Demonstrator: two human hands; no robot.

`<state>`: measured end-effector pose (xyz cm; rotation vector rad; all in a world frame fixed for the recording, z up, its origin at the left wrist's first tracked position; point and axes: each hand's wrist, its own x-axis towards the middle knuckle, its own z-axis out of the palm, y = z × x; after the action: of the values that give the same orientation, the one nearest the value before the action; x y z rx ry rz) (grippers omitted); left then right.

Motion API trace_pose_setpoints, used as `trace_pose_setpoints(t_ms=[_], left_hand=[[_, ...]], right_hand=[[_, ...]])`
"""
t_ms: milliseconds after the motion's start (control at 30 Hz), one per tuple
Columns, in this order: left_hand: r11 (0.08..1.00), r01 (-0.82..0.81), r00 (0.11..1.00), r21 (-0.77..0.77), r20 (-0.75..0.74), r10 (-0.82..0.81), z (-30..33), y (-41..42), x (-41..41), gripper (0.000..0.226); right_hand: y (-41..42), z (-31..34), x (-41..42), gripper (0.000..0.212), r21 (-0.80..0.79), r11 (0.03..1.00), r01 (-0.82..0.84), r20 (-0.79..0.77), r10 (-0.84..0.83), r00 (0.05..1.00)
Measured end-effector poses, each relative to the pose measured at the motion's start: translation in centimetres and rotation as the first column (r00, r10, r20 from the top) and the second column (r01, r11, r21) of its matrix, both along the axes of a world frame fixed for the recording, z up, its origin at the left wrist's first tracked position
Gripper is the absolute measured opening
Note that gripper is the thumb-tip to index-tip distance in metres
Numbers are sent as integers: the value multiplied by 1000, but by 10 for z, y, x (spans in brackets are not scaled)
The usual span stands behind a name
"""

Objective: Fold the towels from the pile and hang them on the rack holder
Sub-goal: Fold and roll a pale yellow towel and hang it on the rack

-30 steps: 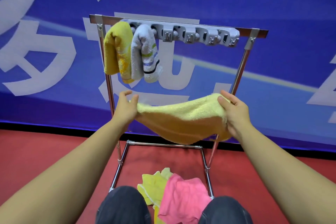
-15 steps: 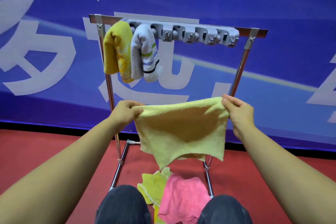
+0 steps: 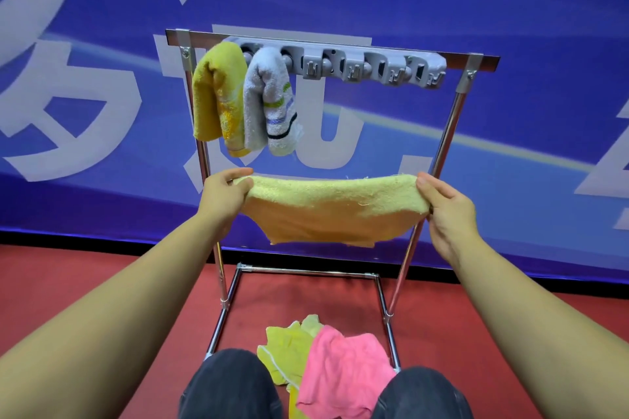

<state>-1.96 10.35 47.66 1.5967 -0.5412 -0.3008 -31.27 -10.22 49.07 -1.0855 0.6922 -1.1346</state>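
Left hand point(image 3: 223, 192): fingers curled over the left end of the pale yellow towel point(image 3: 335, 211), thumb under the edge, gripping it. Held in front of the rack's left upright, below the hanging towels.

Right hand point(image 3: 447, 213): thumb on top and fingers wrapped round the right end of the same pale yellow towel, gripping it. Held in front of the rack's right upright.

Pale yellow towel: stretched sideways between the two hands, folded over lengthwise, its top edge sagging a little in the middle, its lower part hanging in a loose curve. It hangs clear of the rack point(image 3: 452, 119), in front of it and below its top bar.

Rack: chrome frame on the red floor point(image 3: 85, 282), with a grey holder strip point(image 3: 367, 66) of clips along the top bar.

Mustard-yellow towel point(image 3: 218, 95): folded, hanging from the leftmost end of the holder strip.

White striped towel point(image 3: 272, 102): folded, hanging just beside the mustard one, touching it.

Pile at the rack's foot, between the person's knees point(image 3: 228, 384): a pink towel point(image 3: 343, 371) lying partly over a yellow-green towel point(image 3: 289, 347).

Behind the rack: a blue banner point(image 3: 510, 3) with large white characters.
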Motion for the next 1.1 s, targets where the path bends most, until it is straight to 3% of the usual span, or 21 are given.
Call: trace_pose_setpoints(t_ms=[300, 500, 667, 733, 867, 1033, 1100], left_hand=[[999, -24, 997, 27, 71, 22, -2, 3, 6, 19], [996, -6, 984, 93, 180, -11, 0, 7, 3, 25], [993, 37, 966, 113, 251, -65, 0, 19, 6, 27], [987, 42, 954, 155, 286, -85, 0, 22, 8, 28], [961, -27, 911, 274, 402, -89, -2, 26, 8, 29], [902, -101, 809, 419, 563, -170, -6, 28, 8, 23], [889, -128, 785, 440, 593, -181, -8, 29, 8, 20]], right_hand=[[1, -15, -4, 36, -15, 993, -116, -50, 115, 992], [-8, -23, -4, 15, -80, 996, 41, -147, -52, 988], [-8, -28, -10, 34, -124, 992, 23, -228, -51, 972], [-8, -31, -12, 37, -183, 983, 0, -362, -67, 930], [-7, -30, -15, 32, -372, 923, -94, -677, -201, 708], [-9, -34, -20, 3, -482, 866, -133, -758, -335, 559], [-9, -37, -20, 9, -502, 854, -134, -762, -364, 535]])
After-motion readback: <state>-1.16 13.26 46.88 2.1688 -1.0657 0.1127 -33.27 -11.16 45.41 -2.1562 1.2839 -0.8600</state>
